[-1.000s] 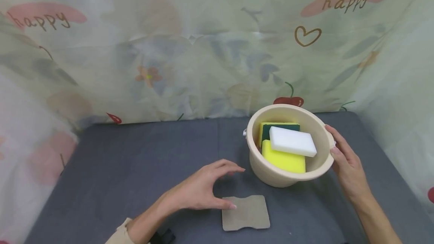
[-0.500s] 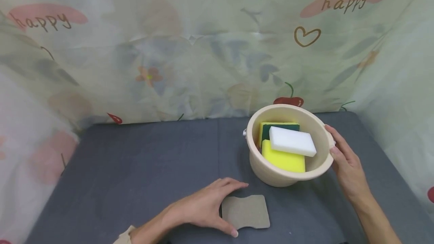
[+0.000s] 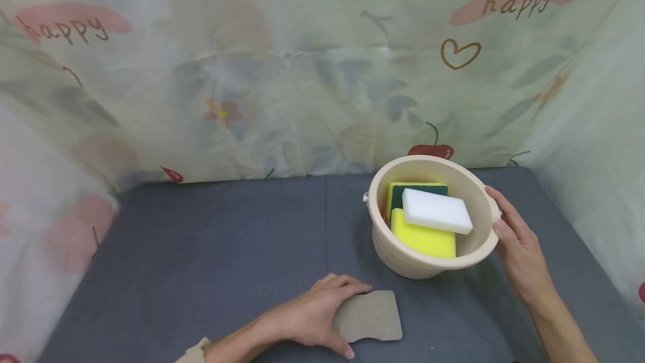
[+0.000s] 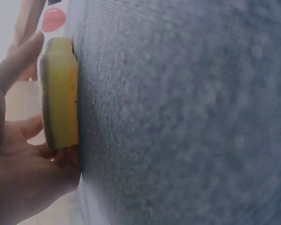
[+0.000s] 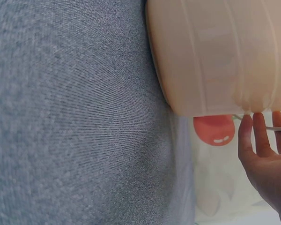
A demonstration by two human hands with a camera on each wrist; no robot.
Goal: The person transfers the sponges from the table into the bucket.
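Observation:
My left hand [image 3: 314, 312] is spread around the left part of a sponge [image 3: 373, 318] lying flat near the table's front. The sponge has a grey-brown top, notched long sides and a yellow body [image 4: 63, 93]. My fingers reach its far edge; the thumb tip stands just off its near edge. At the right, my right hand [image 3: 519, 256] holds a beige bucket [image 3: 403, 259] by the rim, thumb on top and fingertips on the outer wall. Inside the bucket lie a white sponge [image 3: 435, 212], a yellow sponge [image 3: 423, 240] and a yellow sponge with a dark green face [image 3: 398, 195].
Dark grey cloth [image 3: 227, 240] covers the table. A patterned curtain [image 3: 302, 99] hangs behind it and along both sides. The bucket stands at the back right, with a small white handle joint [image 3: 365, 198] on its left side.
My left hand has moved nearer and slightly right, from the sponge's far left corner to around its left part. The right hand and bucket have stayed put.

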